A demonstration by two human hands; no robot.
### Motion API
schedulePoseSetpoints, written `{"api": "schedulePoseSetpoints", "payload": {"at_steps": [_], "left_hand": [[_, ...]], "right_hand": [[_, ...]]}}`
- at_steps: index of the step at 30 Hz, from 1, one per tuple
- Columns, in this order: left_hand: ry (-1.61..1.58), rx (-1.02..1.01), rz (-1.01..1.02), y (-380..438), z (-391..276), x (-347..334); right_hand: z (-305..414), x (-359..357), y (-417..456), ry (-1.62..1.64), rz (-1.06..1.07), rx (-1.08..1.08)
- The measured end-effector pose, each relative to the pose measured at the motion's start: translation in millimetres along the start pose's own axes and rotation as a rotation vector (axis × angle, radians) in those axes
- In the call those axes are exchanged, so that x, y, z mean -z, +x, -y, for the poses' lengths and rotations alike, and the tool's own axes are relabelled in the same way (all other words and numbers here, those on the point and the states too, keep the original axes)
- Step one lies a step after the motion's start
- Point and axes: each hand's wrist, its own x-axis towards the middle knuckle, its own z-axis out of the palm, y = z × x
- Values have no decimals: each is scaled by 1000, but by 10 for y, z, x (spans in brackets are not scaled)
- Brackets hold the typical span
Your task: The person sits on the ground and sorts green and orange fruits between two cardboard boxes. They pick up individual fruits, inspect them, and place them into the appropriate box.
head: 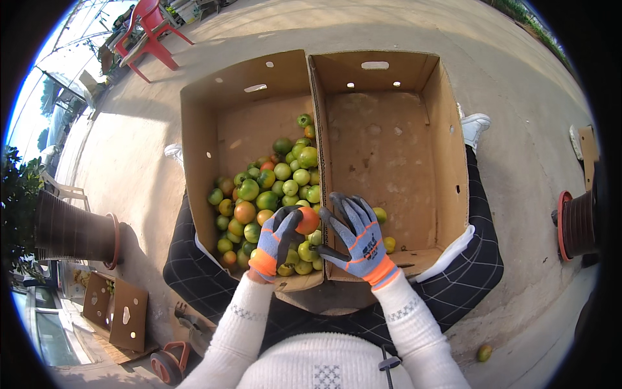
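Two cardboard boxes stand side by side between my knees. Many green and partly red tomatoes [267,200] lie in the left box [262,114], heaped toward its near side. The right box [379,141] holds a greenish tomato [380,215] and a small yellow one [389,244] near its inner wall. My left hand [279,233], in a blue, black and orange work glove, grips an orange-red tomato [307,221] above the heap. Gloved alike, my right hand [354,238] hovers by the boxes' shared edge, its fingers apart and nothing in them.
A red plastic chair [150,36] stands at the far left. Potted plants sit at the left [75,228] and right [580,223]. Another cardboard box [129,316] lies at lower left, near a wheel [167,365]. One tomato [484,352] rests on the concrete floor [527,291].
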Motion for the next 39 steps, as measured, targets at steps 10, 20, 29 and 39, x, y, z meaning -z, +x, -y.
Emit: {"api": "schedulePoseSetpoints", "payload": {"at_steps": [10, 20, 29, 39], "left_hand": [[1036, -417, -62, -134, 95, -119], [855, -509, -93, -200, 216, -125], [907, -622, -177, -474, -105, -322], [1345, -151, -290, -492, 180, 301]], "right_hand": [[-245, -100, -131, 24, -354, -416], [-100, -17, -47, -4, -84, 9], [29, -99, -108, -24, -229, -127], [-3, -59, -34, -31, -203, -45]]}}
